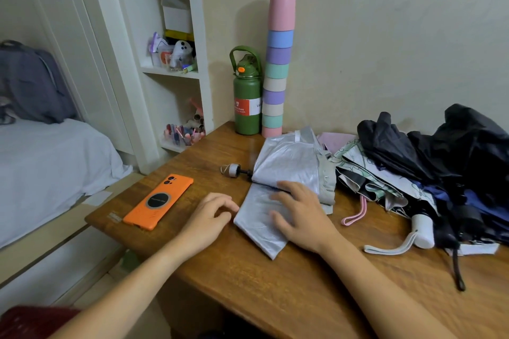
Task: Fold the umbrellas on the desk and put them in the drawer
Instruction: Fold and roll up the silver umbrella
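Frame centre: right hand (298, 214), fingers spread flat, presses the silver fabric folding umbrella (286, 173) onto the wooden desk (275, 278); left hand (210, 214), fingers loosely curled, apparently touches its canopy edge, holding nothing.

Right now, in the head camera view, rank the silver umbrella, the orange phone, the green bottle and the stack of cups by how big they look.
Largest to smallest:
1. silver umbrella
2. stack of cups, tallest but narrow
3. green bottle and orange phone look about alike; the phone lies nearer the camera, so I will not rank them.
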